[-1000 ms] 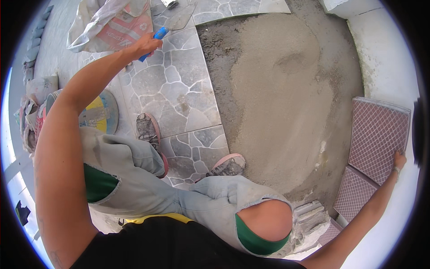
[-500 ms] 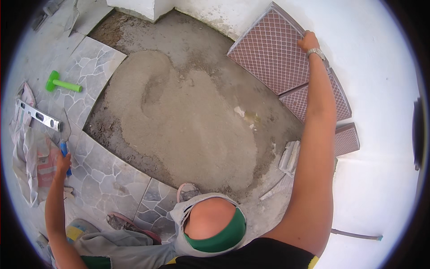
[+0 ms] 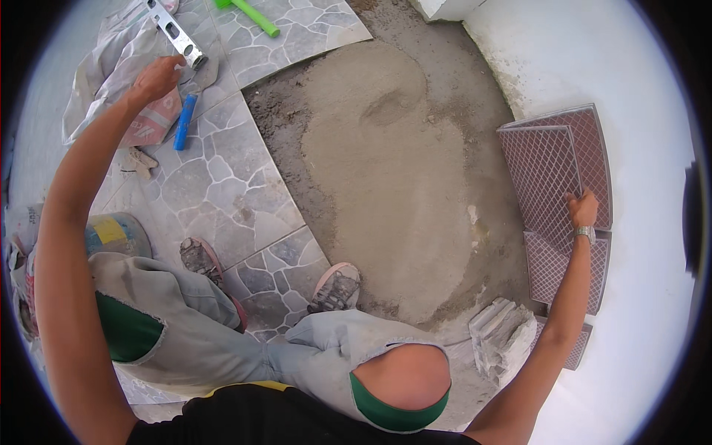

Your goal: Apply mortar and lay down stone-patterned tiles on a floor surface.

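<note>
On gray stone-look floor tiles (image 3: 245, 163): a green hammer (image 3: 256, 19), a blue-handled trowel (image 3: 185, 122) and a crumpled sack (image 3: 154, 124). On rough bare ground (image 3: 493, 215) beside them: a big sandy patch (image 3: 393, 185), plus broken chunks (image 3: 503, 337).

Trousers (image 3: 222, 348): pale blue-grey, denim-like, creased, faded in patches. Right leg: wide rounded opening at the knee, edge frayed, a thin dark slit along its top; green cloth (image 3: 400, 414) curves around the lower part of the opening. Left leg: second frayed opening, filled with the same green. Shirt (image 3: 297, 419): plain black, adjoining the trousers' waist, with a yellow strip (image 3: 271, 386) along the side toward the trousers. Shoes (image 3: 337, 289), beyond the trousers' lower ends: mottled grey uppers, pinkish edging, grimy. Watch (image 3: 585, 234), right of the trousers, on the right wrist: silver-coloured band; dial not readable. Forearms bare.
</note>
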Demonstrator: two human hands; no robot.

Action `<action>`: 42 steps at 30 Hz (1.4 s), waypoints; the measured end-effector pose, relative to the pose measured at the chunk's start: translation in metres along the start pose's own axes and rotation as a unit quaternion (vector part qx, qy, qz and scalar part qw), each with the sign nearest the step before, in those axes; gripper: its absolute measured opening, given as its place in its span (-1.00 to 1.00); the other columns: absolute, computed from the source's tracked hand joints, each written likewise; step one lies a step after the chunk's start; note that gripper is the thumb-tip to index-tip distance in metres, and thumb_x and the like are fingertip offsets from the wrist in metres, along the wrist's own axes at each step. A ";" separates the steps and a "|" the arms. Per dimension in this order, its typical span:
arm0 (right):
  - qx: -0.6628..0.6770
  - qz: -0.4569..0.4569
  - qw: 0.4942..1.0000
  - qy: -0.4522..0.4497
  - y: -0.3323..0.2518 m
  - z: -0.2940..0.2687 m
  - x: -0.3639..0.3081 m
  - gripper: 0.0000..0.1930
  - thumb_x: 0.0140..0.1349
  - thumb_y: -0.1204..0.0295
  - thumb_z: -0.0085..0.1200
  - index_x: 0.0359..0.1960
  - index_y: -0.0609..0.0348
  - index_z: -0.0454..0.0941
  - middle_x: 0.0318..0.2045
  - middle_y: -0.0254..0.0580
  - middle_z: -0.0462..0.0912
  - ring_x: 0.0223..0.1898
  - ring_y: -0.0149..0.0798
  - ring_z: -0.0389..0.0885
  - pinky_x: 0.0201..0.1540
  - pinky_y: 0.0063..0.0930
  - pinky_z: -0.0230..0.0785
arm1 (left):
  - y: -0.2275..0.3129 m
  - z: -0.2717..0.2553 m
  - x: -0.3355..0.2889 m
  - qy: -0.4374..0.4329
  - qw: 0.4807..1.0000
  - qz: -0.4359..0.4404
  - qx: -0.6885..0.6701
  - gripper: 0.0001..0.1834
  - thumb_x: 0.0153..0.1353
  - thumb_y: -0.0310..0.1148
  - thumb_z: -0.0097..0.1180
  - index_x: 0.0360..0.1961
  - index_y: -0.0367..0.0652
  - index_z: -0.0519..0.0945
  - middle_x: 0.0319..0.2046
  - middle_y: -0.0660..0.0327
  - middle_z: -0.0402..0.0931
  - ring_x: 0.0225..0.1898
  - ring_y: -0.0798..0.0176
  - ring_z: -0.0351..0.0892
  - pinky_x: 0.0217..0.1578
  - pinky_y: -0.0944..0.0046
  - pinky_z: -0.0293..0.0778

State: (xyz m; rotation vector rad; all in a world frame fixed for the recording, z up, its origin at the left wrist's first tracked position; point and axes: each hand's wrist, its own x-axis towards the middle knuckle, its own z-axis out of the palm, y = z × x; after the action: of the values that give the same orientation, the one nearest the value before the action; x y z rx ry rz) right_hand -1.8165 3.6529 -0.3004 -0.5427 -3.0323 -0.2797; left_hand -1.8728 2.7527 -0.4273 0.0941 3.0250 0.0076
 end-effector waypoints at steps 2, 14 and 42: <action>-0.042 -0.021 0.996 0.071 0.004 -0.001 -0.003 -0.54 0.04 0.33 0.32 0.05 0.04 0.63 -0.24 -0.02 0.74 -0.19 -0.04 0.72 -0.08 -0.18 0.48 | 0.020 -0.014 0.028 0.002 0.999 0.033 -0.029 -0.71 0.19 -0.43 -0.02 -0.06 -0.21 0.56 -0.11 -0.12 0.59 -0.03 -0.19 0.56 0.01 -0.04 0.44; 0.139 -0.169 0.975 -0.050 -0.118 -0.258 -0.114 -0.65 0.03 0.42 0.39 -0.12 0.18 0.67 -0.42 -0.17 0.75 -0.43 -0.39 0.69 -0.35 -0.42 0.47 | 0.240 -0.073 0.090 -0.081 0.848 0.222 -0.475 -0.51 0.42 0.05 -0.14 0.08 -0.07 0.57 -0.25 0.25 0.54 -0.27 0.37 0.54 -0.17 0.32 0.49; 0.769 -0.297 0.557 -0.108 -0.257 -0.222 -0.229 -0.60 0.43 0.23 -0.10 0.18 0.18 0.42 0.10 -0.02 0.54 0.09 -0.13 0.59 0.15 -0.19 0.51 | 0.201 -0.174 0.053 -0.064 0.545 0.169 -0.819 -0.20 0.16 0.17 0.22 0.21 -0.26 0.45 0.15 0.00 0.47 0.14 0.06 0.47 0.14 0.10 0.41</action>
State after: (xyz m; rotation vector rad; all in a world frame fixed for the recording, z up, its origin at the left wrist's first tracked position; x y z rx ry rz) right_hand -1.6877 3.2968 -0.1440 0.6283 -2.0825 2.2226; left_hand -1.9328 2.9567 -0.2589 0.4046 1.5574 2.4135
